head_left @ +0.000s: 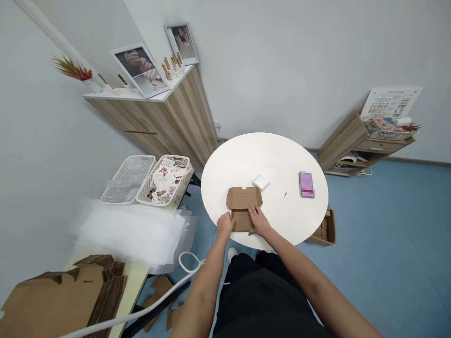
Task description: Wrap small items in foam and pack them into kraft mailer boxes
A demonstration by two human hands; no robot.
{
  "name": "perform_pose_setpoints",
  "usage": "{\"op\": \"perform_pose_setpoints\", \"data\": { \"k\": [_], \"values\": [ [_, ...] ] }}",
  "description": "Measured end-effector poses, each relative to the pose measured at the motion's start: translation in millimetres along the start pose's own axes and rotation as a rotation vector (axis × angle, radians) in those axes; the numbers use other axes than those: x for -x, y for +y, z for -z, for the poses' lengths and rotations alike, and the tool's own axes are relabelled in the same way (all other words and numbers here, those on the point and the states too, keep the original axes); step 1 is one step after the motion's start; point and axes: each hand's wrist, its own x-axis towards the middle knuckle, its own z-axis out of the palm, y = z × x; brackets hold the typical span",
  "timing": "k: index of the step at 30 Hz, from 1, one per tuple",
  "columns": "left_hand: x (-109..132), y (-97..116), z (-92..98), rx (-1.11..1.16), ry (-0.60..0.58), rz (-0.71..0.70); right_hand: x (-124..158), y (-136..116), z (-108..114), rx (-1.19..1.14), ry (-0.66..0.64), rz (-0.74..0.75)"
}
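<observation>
Cardboard mailer [244, 198], touching left hand [225, 224], right hand [260, 221]

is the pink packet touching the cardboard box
No, the pink packet lies apart from the cardboard box, to its right on the white table.

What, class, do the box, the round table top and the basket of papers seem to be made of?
The box looks like matte brown cardboard, with crisp fold lines and cut flaps. The table top is smooth and white with a faint sheen, perhaps laminate or paint; the look leaves it open. The basket seems to be white moulded plastic, formed as an open lattice.
</observation>
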Motion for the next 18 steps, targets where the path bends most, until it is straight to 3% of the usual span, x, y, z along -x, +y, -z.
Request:
{"op": "perform_pose_setpoints", "data": {
  "k": [5,7,9,11,14,16,18],
  "values": [
    [5.5,-5.3,-7.6,0.01,0.047,-0.063,-1.5,0.4,-0.7,-0.013,0.015,0.004],
    [8.9,-9.6,-10.5,0.021,0.146,-0.128,-4.7,2.0,0.3,-0.024,0.018,0.017],
    [11.2,-13.7,-14.4,0.024,0.297,-0.256,-9.9,4.9,1.8,-0.036,0.022,0.045],
    [11.4,-16.7,-19.9,0.001,0.375,-0.448,-16.2,8.3,4.2,-0.041,0.018,0.088],
    [6.8,-19.3,-31.0,-0.03,0.325,-0.628,-25.0,12.8,10.8,-0.054,-0.007,0.171],
    [1.8,-20.5,-38.4,-0.012,0.297,-0.602,-29.9,15.9,18.6,-0.086,0.008,0.213],
    [-2.6,-21.4,-44.1,0.022,0.293,-0.555,-35.5,21.6,29.2,-0.151,0.107,0.215]
  ]
}}
